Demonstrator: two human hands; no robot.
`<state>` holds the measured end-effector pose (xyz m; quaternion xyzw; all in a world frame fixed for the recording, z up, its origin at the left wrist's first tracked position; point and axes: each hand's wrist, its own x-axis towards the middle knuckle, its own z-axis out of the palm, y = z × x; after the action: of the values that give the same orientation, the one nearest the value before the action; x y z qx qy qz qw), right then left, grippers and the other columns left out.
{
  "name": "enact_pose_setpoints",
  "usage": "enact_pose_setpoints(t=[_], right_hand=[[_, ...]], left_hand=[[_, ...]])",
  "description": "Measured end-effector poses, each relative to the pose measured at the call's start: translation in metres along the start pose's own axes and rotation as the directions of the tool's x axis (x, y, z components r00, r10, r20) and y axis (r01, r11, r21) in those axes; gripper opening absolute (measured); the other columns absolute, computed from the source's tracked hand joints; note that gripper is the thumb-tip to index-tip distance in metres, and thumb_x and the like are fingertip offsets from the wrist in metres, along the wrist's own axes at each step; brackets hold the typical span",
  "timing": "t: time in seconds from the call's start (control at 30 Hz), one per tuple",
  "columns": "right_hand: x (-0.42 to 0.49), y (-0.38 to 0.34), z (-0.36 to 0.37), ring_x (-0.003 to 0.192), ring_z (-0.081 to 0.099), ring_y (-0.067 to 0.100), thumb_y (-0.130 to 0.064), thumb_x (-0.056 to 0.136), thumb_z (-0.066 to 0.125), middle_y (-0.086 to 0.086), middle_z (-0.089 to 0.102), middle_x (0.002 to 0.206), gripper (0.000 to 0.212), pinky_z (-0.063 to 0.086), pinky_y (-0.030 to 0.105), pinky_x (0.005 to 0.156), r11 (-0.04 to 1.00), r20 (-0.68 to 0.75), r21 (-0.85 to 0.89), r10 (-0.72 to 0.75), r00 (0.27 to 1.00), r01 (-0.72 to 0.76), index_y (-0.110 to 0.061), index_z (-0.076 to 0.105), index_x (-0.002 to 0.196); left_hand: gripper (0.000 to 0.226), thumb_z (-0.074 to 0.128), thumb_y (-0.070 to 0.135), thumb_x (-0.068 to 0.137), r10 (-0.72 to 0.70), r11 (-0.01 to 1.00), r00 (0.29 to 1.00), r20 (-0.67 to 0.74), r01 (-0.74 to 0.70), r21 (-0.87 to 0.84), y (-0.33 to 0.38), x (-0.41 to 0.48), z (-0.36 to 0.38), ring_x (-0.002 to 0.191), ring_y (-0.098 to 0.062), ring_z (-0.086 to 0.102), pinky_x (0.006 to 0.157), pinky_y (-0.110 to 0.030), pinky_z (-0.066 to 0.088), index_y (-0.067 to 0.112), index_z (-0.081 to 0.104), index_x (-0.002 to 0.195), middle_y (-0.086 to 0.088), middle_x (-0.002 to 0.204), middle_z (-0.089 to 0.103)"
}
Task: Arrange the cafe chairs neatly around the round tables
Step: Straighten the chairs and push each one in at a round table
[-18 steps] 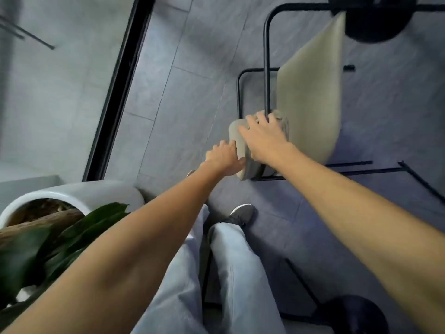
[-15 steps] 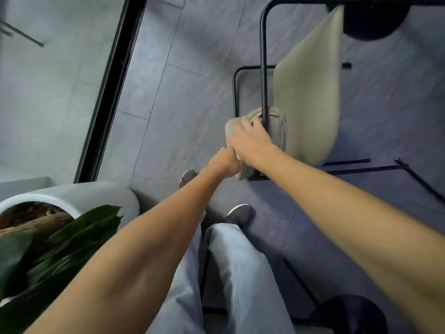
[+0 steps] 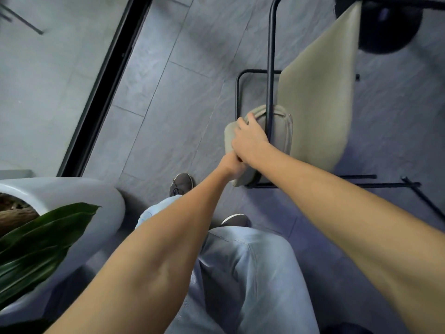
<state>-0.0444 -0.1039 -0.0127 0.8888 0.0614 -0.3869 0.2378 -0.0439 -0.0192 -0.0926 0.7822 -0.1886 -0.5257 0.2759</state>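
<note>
Chair [image 3: 317, 97] held at backrest [image 3: 280, 126], placement in hand.
Gripped by left hand [image 3: 230, 163] and right hand [image 3: 250, 141], fingers curled; push toward table base [image 3: 390, 27] likely needed.

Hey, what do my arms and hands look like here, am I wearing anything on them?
The left forearm and right forearm are bare, no sleeves in view. The left hand and right hand wear no gloves; no watch, band or ring shows.
</note>
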Motion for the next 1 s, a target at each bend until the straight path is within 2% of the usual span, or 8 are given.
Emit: enact_pose_setpoints(t=[0.1,0.2,0.37,0.57,0.67,0.8,0.9,1.0], right_hand=[[0.005,0.005,0.004,0.139,0.027,0.035,-0.032,0.102,0.044,0.01,0.049,0.144,0.038,0.014,0.065,0.114,1.0,-0.012,0.026,0.0,1.0,0.001,-0.022,0.059,0.135],[0.007,0.009,0.008,0.139,0.027,0.034,-0.03,0.101,0.045,0.01,0.05,0.142,0.036,0.015,0.065,0.113,0.999,-0.042,0.053,-0.007,0.999,0.009,-0.021,0.061,0.132],[0.007,0.013,0.018,0.14,0.029,0.032,-0.028,0.098,0.052,0.008,0.053,0.14,0.034,0.015,0.065,0.114,0.997,-0.116,0.07,-0.022,0.993,0.03,-0.02,0.063,0.129],[0.009,0.021,0.024,0.13,0.04,0.026,-0.022,0.095,0.054,0.004,0.059,0.128,0.028,0.02,0.06,0.115,0.992,-0.215,0.109,-0.044,0.976,0.069,-0.018,0.067,0.12],[0.007,0.028,0.03,0.126,0.044,0.025,-0.025,0.09,0.062,0.004,0.06,0.122,0.028,0.022,0.06,0.114,0.99,-0.271,0.115,-0.047,0.961,0.081,-0.018,0.068,0.116],[-0.003,0.038,0.037,0.122,0.046,0.031,-0.031,0.082,0.069,0.009,0.06,0.119,0.035,0.027,0.063,0.11,0.992,-0.362,0.117,0.0,0.932,0.045,-0.014,0.069,0.112],[-0.008,0.058,0.029,0.118,0.046,0.031,-0.032,0.077,0.072,0.01,0.059,0.112,0.037,0.027,0.063,0.11,0.984,-0.413,0.176,0.105,0.905,-0.034,-0.013,0.068,0.109],[-0.015,0.085,0.015,0.118,0.046,0.031,-0.026,0.079,0.07,0.009,0.06,0.11,0.028,0.028,0.063,0.11,0.97,-0.435,0.227,0.185,0.881,-0.091,-0.015,0.069,0.105]], left_hand=[[0.035,0.05,0.005,0.093,0.032,0.998,0.994,-0.103,-0.038,-0.054,0.001,-0.003,0.007,0.114,-0.03,0.056,0.079,-0.027,0.037,-0.004,0.055,0.127,-0.021,0.125,0.062],[0.03,0.049,0.004,0.091,0.019,0.995,0.989,-0.148,-0.034,-0.095,-0.001,-0.005,0.013,0.107,-0.037,0.059,0.076,-0.029,0.038,-0.004,0.056,0.12,-0.021,0.116,0.064],[0.008,0.048,0.004,0.089,0.015,0.994,0.985,-0.171,-0.033,-0.102,0.004,-0.006,0.013,0.091,-0.035,0.061,0.066,-0.028,0.035,0.009,0.053,0.092,-0.006,0.089,0.06],[0.023,0.059,0.012,0.093,0.032,0.989,0.98,-0.198,-0.06,-0.137,0.004,-0.009,0.014,0.092,-0.025,0.058,0.07,-0.027,0.036,0.002,0.056,0.114,-0.006,0.098,0.064],[0.023,0.062,0.012,0.092,0.043,0.988,0.974,-0.221,-0.074,-0.135,0.004,-0.008,0.013,0.093,-0.029,0.059,0.071,-0.028,0.036,0.003,0.057,0.112,-0.01,0.098,0.066],[0.02,0.064,0.01,0.092,0.114,0.99,0.963,-0.246,-0.13,-0.048,0.018,-0.01,-0.003,0.084,-0.02,0.051,0.064,-0.021,0.028,0.0,0.056,0.108,-0.003,0.092,0.057],[0.014,0.064,0.011,0.092,0.172,0.985,0.955,-0.241,-0.164,0.053,0.04,-0.007,-0.03,0.077,-0.022,0.049,0.062,-0.024,0.026,0.002,0.054,0.097,-0.011,0.086,0.059],[0.019,0.065,0.018,0.091,0.22,0.969,0.95,-0.222,-0.187,0.16,0.069,-0.001,-0.053,0.084,-0.032,0.058,0.067,-0.033,0.036,0.002,0.055,0.098,-0.017,0.094,0.067]])
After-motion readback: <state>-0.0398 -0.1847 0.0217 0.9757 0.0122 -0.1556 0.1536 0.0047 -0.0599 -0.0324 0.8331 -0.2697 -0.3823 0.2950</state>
